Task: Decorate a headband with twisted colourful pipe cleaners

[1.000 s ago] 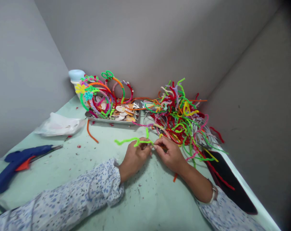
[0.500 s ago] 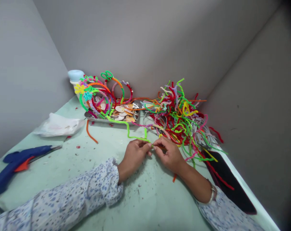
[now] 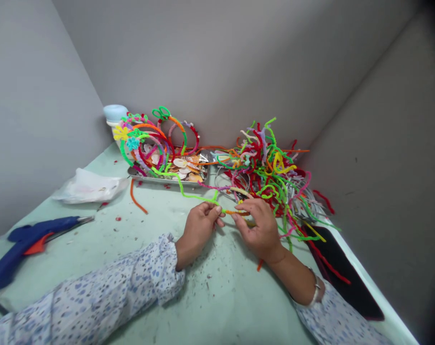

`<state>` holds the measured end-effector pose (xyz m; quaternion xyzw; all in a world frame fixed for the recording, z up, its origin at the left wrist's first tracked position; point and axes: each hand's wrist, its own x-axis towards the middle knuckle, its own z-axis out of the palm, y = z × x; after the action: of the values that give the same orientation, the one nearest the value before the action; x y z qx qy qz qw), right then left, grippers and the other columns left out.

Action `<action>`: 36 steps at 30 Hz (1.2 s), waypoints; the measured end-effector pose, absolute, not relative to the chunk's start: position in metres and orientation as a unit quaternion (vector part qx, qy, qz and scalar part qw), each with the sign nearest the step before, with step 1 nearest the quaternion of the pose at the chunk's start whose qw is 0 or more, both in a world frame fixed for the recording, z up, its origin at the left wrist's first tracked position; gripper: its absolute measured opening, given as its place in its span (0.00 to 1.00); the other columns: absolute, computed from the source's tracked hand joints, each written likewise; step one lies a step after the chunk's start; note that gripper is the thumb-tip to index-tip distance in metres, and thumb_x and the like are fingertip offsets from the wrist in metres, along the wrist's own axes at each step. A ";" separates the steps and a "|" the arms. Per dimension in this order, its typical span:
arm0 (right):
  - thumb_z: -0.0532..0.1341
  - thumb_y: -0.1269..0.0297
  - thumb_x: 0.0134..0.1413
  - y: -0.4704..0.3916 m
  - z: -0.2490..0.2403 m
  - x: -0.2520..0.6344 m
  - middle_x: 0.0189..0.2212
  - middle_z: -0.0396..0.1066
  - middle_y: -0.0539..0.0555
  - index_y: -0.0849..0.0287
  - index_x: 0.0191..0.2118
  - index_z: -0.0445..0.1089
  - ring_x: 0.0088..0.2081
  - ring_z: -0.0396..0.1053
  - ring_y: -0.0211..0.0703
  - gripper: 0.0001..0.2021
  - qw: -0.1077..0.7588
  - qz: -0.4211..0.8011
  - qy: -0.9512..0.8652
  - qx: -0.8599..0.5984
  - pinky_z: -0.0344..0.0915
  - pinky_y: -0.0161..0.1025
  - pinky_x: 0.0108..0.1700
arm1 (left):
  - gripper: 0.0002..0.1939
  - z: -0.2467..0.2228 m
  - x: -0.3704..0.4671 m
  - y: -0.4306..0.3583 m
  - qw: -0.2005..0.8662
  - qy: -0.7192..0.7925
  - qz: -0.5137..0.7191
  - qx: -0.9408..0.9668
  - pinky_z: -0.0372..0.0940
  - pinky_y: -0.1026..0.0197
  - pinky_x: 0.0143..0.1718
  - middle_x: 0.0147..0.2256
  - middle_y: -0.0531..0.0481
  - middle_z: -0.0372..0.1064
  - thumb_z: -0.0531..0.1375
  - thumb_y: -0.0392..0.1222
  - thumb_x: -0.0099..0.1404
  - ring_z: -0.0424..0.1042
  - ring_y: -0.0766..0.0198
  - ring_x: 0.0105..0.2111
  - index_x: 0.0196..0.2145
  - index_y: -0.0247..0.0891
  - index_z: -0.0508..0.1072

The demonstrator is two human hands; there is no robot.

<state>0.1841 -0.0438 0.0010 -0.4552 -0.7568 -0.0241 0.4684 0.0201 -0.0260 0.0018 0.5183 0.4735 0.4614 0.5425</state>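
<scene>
head view: our left hand (image 3: 199,227) pinches the stem (image 3: 217,203); our right hand (image 3: 263,231) (grip we can't tell) has eased right, baring orange band (image 3: 231,212); stem seems anchored.

A smooth, flat, pale-grey wall (image 3: 27,96) stands at ten o'clock; a broad, plain, mid-grey wall (image 3: 188,62) fills twelve; a darker, brownish-grey wall (image 3: 393,143) closes in at three; their corner seams slant at eleven and one; a pale mint-green tabletop (image 3: 224,302) spreads toward six, speckled with dark marks; soft light dims toward two.
</scene>
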 end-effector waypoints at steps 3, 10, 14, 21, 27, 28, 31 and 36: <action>0.61 0.67 0.53 -0.041 0.000 0.183 0.36 0.71 0.54 0.54 0.40 0.68 0.41 0.68 0.47 0.08 0.443 -0.016 -0.781 -0.440 0.61 0.50 0.49 | 0.12 0.002 0.021 -0.027 0.547 0.473 0.455 0.519 0.56 0.67 0.21 0.18 0.53 0.67 0.58 0.47 0.59 0.61 0.70 0.18 0.32 0.33 0.70; 0.56 0.70 0.56 -0.040 -0.005 0.183 0.36 0.72 0.54 0.54 0.43 0.69 0.39 0.68 0.45 0.10 0.407 0.027 -0.804 -0.433 0.62 0.47 0.47 | 0.13 0.004 0.023 -0.028 0.544 0.464 0.443 0.541 0.57 0.67 0.22 0.18 0.53 0.67 0.58 0.46 0.59 0.63 0.70 0.19 0.33 0.31 0.71; 0.56 0.70 0.57 -0.039 -0.006 0.183 0.36 0.71 0.55 0.55 0.43 0.69 0.39 0.68 0.45 0.10 0.408 0.054 -0.796 -0.445 0.63 0.45 0.45 | 0.13 0.005 0.023 -0.030 0.537 0.459 0.462 0.536 0.58 0.67 0.22 0.19 0.54 0.67 0.58 0.46 0.59 0.64 0.69 0.19 0.35 0.32 0.71; 0.56 0.71 0.56 -0.040 -0.006 0.181 0.35 0.70 0.54 0.56 0.41 0.69 0.39 0.67 0.44 0.09 0.415 0.075 -0.785 -0.454 0.63 0.43 0.43 | 0.10 0.004 0.025 -0.030 0.537 0.445 0.475 0.536 0.58 0.68 0.20 0.24 0.54 0.68 0.58 0.42 0.58 0.65 0.71 0.19 0.36 0.35 0.70; 0.54 0.71 0.57 -0.041 -0.007 0.180 0.33 0.69 0.54 0.57 0.42 0.70 0.37 0.67 0.44 0.10 0.404 0.085 -0.787 -0.458 0.64 0.42 0.40 | 0.08 0.003 0.022 -0.030 0.536 0.418 0.468 0.565 0.61 0.68 0.24 0.27 0.54 0.68 0.59 0.43 0.57 0.66 0.70 0.23 0.34 0.36 0.70; 0.54 0.71 0.56 -0.041 -0.007 0.180 0.33 0.69 0.54 0.57 0.42 0.70 0.36 0.67 0.44 0.10 0.403 0.086 -0.788 -0.459 0.64 0.41 0.40 | 0.08 0.002 0.021 -0.030 0.536 0.414 0.465 0.570 0.61 0.68 0.25 0.27 0.54 0.67 0.59 0.43 0.58 0.66 0.70 0.23 0.33 0.36 0.70; 0.55 0.72 0.56 -0.041 -0.006 0.180 0.32 0.69 0.54 0.57 0.42 0.70 0.36 0.67 0.44 0.10 0.406 0.090 -0.786 -0.457 0.63 0.41 0.40 | 0.07 -0.001 0.020 -0.029 0.522 0.421 0.463 0.580 0.59 0.69 0.25 0.26 0.55 0.66 0.58 0.43 0.58 0.65 0.70 0.24 0.32 0.36 0.70; 0.54 0.72 0.56 -0.042 -0.004 0.180 0.32 0.69 0.54 0.57 0.41 0.71 0.36 0.67 0.43 0.11 0.411 0.097 -0.782 -0.458 0.63 0.41 0.39 | 0.06 -0.005 0.018 -0.029 0.483 0.396 0.460 0.631 0.59 0.67 0.28 0.27 0.52 0.66 0.58 0.41 0.59 0.64 0.69 0.26 0.32 0.36 0.71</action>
<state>0.1802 -0.0423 -0.0042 -0.4580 -0.7821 0.0969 0.4113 0.0175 -0.0291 -0.0046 0.6311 0.3958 0.4602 0.4830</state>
